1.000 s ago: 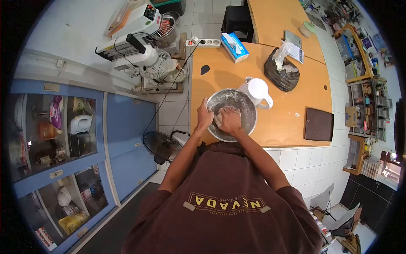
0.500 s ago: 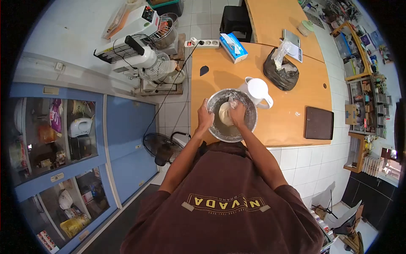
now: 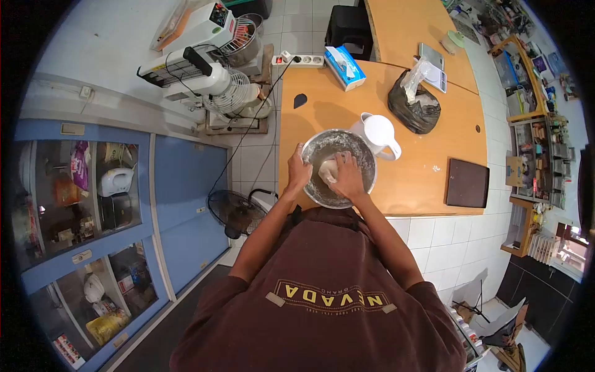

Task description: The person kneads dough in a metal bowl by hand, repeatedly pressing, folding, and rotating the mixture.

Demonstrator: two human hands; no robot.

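Observation:
A metal mixing bowl (image 3: 322, 141), its inside coated with flour, stands at the front edge of the table. My left hand (image 3: 299, 172) grips the bowl's left rim, thumb toward the inside. In the bowl lies a pale lump of dough (image 3: 327, 171). Reaching in from the right, my right hand (image 3: 348, 178) has its fingers curled over the dough's right side, and they cover part of it. Close against the bowl's right side stands a white plastic jug (image 3: 378, 131) with its handle toward the lower right.
The wooden table (image 3: 409, 180) also bears a black plastic bag (image 3: 415, 111), a blue-and-white tissue pack (image 3: 345, 68), a kitchen scale (image 3: 436, 77) and a dark baking tray (image 3: 467, 183). Mixers (image 3: 223, 87) stand at the left, with a fan (image 3: 235, 214) below.
My right hand has changed its grip, its fingers now reaching over the top of the dough. The dough has shifted slightly and looks less stretched. My left hand stays on the rim.

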